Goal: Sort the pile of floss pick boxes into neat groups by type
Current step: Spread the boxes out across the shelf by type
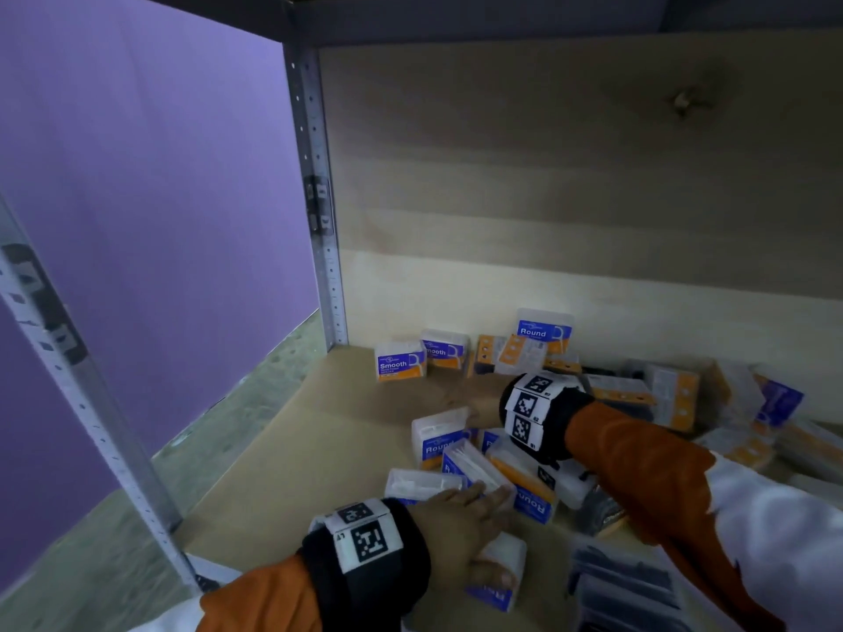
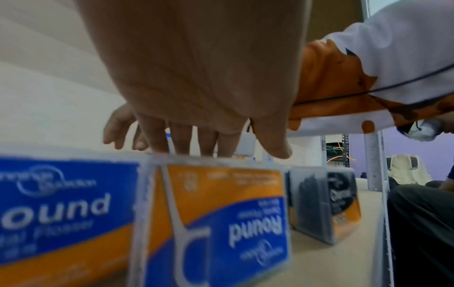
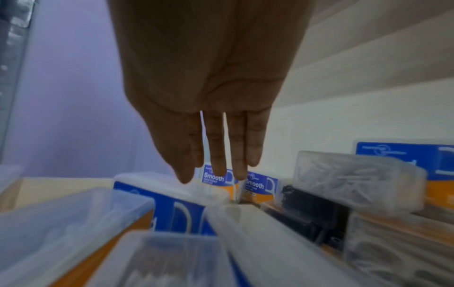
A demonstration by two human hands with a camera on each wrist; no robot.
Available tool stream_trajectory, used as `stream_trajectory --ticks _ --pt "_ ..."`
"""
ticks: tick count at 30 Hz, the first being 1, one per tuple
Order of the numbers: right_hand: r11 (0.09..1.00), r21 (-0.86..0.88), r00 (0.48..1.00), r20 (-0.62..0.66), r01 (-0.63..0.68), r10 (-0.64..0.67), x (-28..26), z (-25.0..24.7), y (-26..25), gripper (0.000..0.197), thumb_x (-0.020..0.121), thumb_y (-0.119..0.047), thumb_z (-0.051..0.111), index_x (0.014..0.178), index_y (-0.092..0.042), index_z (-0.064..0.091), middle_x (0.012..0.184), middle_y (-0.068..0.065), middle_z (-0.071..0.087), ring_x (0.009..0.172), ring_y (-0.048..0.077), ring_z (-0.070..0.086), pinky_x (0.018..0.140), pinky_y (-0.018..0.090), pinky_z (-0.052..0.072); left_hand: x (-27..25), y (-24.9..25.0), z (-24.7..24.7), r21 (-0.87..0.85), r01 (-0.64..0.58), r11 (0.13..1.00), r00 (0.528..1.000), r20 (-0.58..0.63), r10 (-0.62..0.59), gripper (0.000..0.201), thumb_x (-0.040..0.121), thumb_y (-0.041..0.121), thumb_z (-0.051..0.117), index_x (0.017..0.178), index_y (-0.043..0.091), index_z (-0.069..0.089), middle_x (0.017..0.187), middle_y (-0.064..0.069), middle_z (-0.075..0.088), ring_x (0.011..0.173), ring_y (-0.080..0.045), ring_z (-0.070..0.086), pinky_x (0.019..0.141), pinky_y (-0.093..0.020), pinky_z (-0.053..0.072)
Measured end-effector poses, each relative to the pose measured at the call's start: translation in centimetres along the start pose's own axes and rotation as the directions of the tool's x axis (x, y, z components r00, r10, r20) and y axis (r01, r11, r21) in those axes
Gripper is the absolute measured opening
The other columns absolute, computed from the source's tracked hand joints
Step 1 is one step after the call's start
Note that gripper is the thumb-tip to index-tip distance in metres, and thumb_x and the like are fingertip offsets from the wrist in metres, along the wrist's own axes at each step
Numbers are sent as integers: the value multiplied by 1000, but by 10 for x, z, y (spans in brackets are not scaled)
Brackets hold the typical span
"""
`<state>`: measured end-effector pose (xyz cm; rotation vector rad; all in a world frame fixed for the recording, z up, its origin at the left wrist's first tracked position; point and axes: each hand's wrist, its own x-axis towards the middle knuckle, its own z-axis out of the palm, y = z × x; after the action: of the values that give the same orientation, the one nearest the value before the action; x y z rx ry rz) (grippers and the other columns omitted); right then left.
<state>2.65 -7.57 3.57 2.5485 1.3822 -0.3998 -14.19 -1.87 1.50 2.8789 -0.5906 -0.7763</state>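
Clear floss pick boxes with blue and orange labels lie on a wooden shelf [image 1: 319, 449]. Two "Smooth" boxes [image 1: 400, 361] [image 3: 260, 187] stand side by side at the back left. One "Round" box [image 1: 543, 331] stands against the back panel. Several "Round" boxes [image 1: 439, 436] [image 2: 221, 223] are huddled in the middle. My left hand [image 1: 483, 499] [image 2: 196, 143] lies flat on their tops with straight fingers, the thumb resting on a nearer box [image 1: 497, 581]. My right hand [image 1: 470, 403] [image 3: 216, 167] reaches leftward above the middle boxes, fingers straight and holding nothing.
A jumbled pile of boxes [image 1: 675, 399] fills the right side. Dark-pick boxes [image 1: 597, 508] [image 2: 326, 205] [image 3: 312, 213] lie among them and at the front right [image 1: 625, 590]. Metal uprights [image 1: 319, 221] [image 1: 91, 403] frame the shelf's left side. Bare board lies front left.
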Motion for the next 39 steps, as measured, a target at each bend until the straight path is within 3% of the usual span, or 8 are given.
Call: stream_trajectory --ticks 5,13,18,21,25,32,36,39 --pt "989 145 987 -163 5 18 -23 -17 30 36 96 -11 46 131 -6 52 136 10 52 125 23 50 99 26 33 0 -26 -39 -59 -22 998 1000 -15 21 55 99 35 42 147 11 31 152 -10 33 140 -24 33 116 -31 26" --pt "953 169 947 -164 -250 277 -54 -9 106 42 97 -12 44 139 -14 42 146 3 42 131 18 43 102 24 31 8 -77 -91 2 89 996 979 -186 -87 40 101 28 40 138 13 47 142 -3 50 127 -18 47 94 -15 30" --pt "919 137 923 -66 -369 380 -59 9 129 54 99 -29 45 148 -16 26 152 4 30 137 18 36 108 26 27 21 -118 -107 -70 252 965 916 -305 -261 38 100 25 41 138 20 46 145 3 45 131 -14 43 97 -12 27" --pt "889 133 893 -43 -439 447 -57 24 137 56 98 -28 45 148 -13 25 155 6 27 139 15 35 109 23 23 31 -140 -109 -77 341 937 881 -321 -347 40 100 26 42 139 19 45 146 0 42 132 -17 41 104 -21 29" --pt "848 102 852 -5 -520 523 -54 29 148 56 93 -27 55 144 -17 35 144 11 45 131 25 46 108 35 38 45 -166 -108 -92 430 898 839 -326 -436 48 99 25 44 145 15 33 150 -4 33 136 -19 37 108 -25 30" --pt "856 95 860 92 -509 502 -49 42 154 50 102 -23 38 150 -15 22 154 5 29 139 20 35 116 31 27 65 -190 -106 -9 614 789 755 -283 -591 57 101 20 39 150 8 14 156 -11 19 143 -24 25 115 -32 26" --pt "848 106 854 32 -519 519 -51 33 153 58 94 -25 56 146 -14 32 148 9 39 136 24 40 111 34 34 73 -198 -102 23 652 758 737 -253 -627 54 102 23 37 149 6 17 155 -12 22 142 -24 27 114 -32 28" --pt "858 93 863 40 -505 503 -54 29 152 51 93 -23 57 141 -14 42 142 10 46 131 23 46 106 31 38 78 -201 -101 51 665 745 730 -253 -634 52 102 26 36 149 9 21 154 -10 24 142 -22 28 112 -29 28"
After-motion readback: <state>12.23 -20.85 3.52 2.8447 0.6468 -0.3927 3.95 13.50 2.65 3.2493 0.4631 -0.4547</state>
